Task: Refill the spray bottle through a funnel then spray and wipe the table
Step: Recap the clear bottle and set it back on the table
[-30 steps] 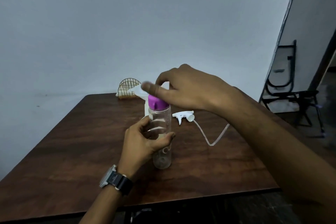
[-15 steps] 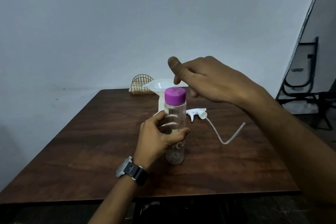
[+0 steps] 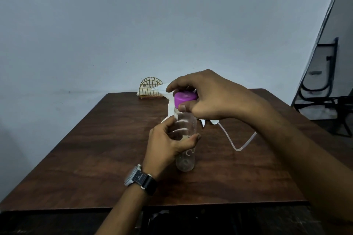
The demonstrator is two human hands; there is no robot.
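Left hand (image 3: 168,143) wraps the clear bottle (image 3: 186,160) standing on the table (image 3: 95,149) — right hand (image 3: 214,97) pinches its purple cap (image 3: 184,99), not yet off. Behind, the funnel (image 3: 162,89) sits in the spray bottle (image 3: 171,109); trigger head (image 3: 203,122) lies at right. Pouring, spraying, wiping — all ahead, I'd judge.

Clear bottle (image 3: 186,160) stands upright, purple cap (image 3: 185,99) on; white spray head (image 3: 203,122) lies behind.

Print on the clear bottle (image 3: 185,164) and watch strap (image 3: 148,182) is unreadable.
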